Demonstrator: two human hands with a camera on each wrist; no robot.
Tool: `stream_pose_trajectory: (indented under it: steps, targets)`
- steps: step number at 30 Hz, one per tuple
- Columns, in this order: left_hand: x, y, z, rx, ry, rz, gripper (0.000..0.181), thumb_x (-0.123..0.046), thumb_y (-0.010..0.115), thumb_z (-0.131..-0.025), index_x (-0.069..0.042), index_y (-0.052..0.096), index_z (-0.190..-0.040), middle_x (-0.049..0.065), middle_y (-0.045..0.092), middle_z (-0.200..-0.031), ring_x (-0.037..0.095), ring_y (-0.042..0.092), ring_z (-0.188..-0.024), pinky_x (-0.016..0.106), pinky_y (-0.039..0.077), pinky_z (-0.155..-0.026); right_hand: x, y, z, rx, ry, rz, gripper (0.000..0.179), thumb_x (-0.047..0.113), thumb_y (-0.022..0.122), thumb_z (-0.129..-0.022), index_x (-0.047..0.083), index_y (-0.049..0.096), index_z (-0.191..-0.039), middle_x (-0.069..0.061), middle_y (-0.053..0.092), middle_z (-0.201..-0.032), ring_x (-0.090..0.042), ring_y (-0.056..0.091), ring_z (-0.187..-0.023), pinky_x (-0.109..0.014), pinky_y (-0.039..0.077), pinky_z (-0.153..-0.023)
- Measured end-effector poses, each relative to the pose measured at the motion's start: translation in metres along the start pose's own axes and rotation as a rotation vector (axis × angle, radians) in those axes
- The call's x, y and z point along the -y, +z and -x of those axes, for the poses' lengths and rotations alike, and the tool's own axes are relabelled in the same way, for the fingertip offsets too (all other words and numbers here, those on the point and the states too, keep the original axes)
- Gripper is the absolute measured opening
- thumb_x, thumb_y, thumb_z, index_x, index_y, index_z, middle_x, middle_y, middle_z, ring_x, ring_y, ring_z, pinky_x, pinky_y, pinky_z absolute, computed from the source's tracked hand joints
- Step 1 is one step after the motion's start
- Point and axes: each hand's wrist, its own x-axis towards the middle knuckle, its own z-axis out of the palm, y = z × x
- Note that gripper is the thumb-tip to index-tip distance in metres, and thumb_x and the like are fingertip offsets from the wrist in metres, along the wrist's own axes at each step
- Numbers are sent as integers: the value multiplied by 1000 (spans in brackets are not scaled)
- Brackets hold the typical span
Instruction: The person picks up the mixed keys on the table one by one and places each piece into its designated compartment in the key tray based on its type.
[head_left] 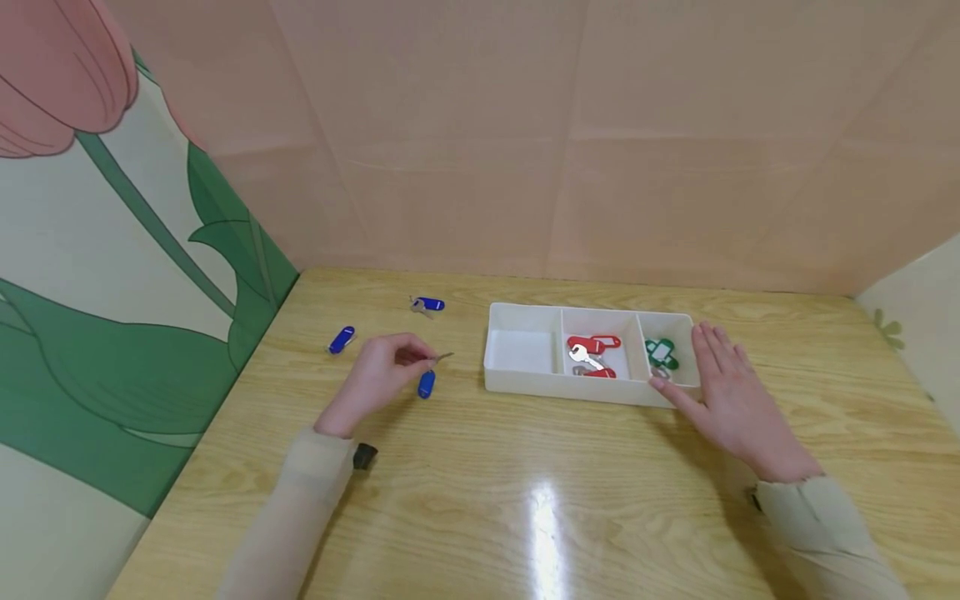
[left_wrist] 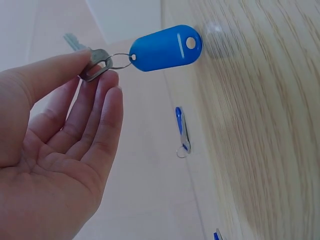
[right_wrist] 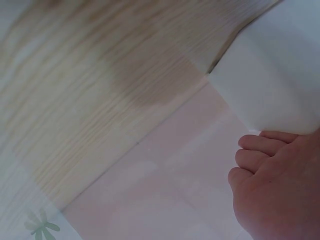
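Note:
My left hand [head_left: 386,367] pinches a metal key [left_wrist: 95,62] by its head between thumb and fingers, above the table. From the key's ring hangs a blue key tag [left_wrist: 167,48]. To the right stands a white three-compartment box [head_left: 570,387]. Its middle compartment holds red key tags [head_left: 587,344] with keys, and its right one holds green key tags [head_left: 662,354]. No tags show in the left compartment. My right hand [head_left: 731,408] rests against the box's right end with fairly straight fingers, the thumb at the front rim.
Two more blue-tagged keys lie on the wooden table [head_left: 450,500]: one blue tag [head_left: 431,304] behind my left hand, another blue tag [head_left: 342,339] to its left. A pinkish wall covering [head_left: 465,167] rises behind the table, and a flower-patterned panel [head_left: 75,358] stands at the left.

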Motion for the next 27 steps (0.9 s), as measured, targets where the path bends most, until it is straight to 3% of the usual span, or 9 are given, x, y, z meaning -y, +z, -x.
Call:
stream_pose_trajectory:
  steps: [27]
  targets:
    - [0, 4, 0, 3, 50, 2, 7, -7, 76, -93, -12, 75, -98, -3, 71, -92, 14, 67, -84, 32, 58, -77, 1, -1, 0, 1, 7, 6, 101, 56, 58, -99, -4, 5, -160, -26, 3, -166, -34, -8, -153, -51, -6, -121]
